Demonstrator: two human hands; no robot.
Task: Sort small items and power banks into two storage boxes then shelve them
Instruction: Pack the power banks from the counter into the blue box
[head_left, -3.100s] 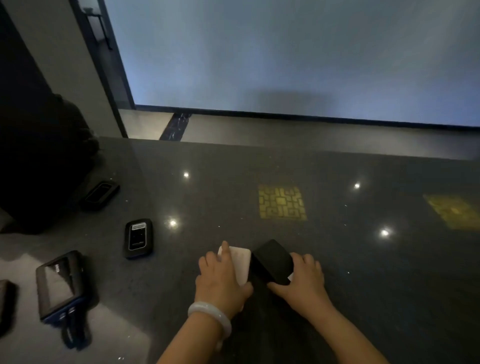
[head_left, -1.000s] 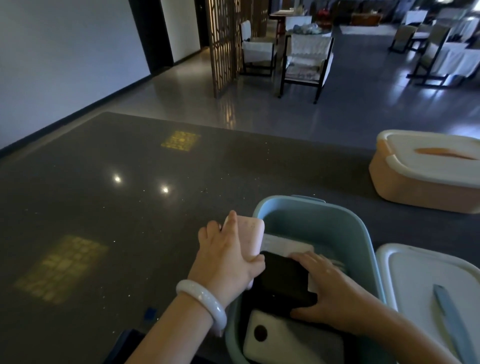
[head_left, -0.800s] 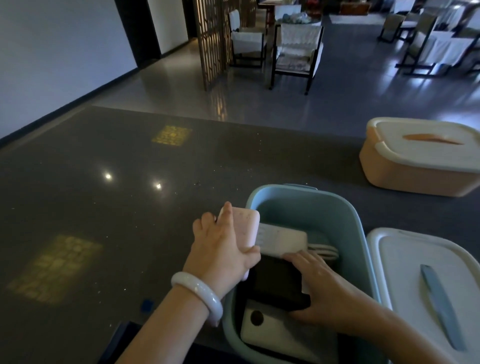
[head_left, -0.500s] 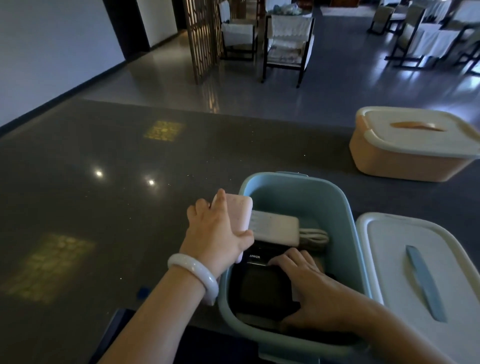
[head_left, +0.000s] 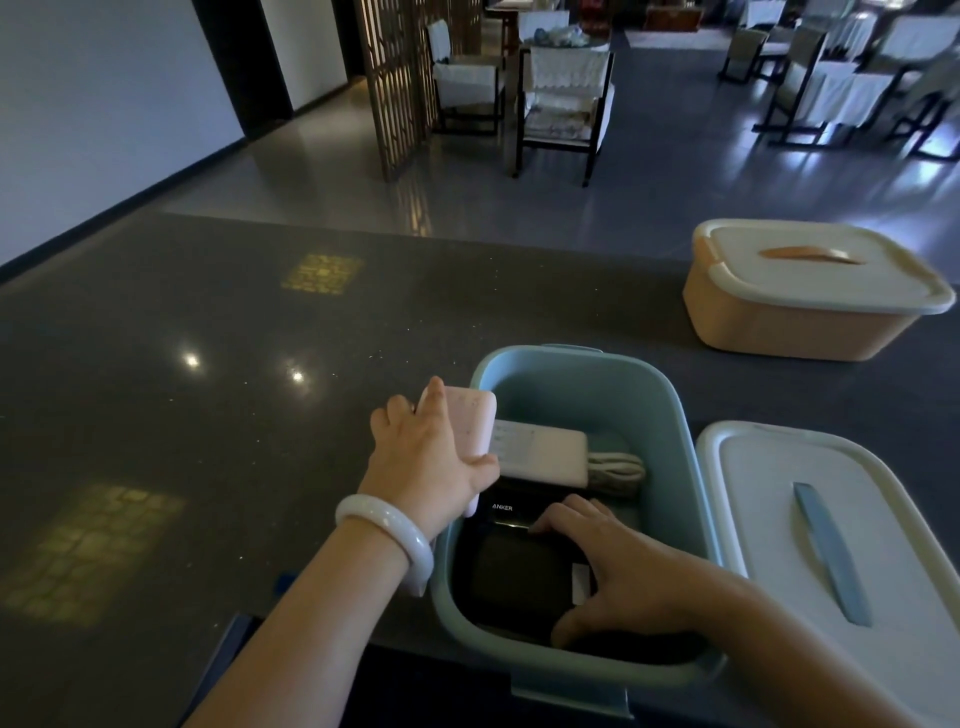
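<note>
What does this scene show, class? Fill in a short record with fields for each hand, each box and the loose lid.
left hand: grips a pink power bank above the blue box's rim
right hand: inside the box, holding a black power bank
blue box: open, also holds a white power bank with cable
loose lid: white, right of the blue box
orange box: lidded, far right

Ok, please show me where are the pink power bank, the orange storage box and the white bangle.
pink power bank (head_left: 470, 423), head view, on its broad pink face above the thumb.
orange storage box (head_left: 779, 330), head view, on its orange front wall below the lid.
white bangle (head_left: 387, 535), head view, on the band at the left wrist.
</note>
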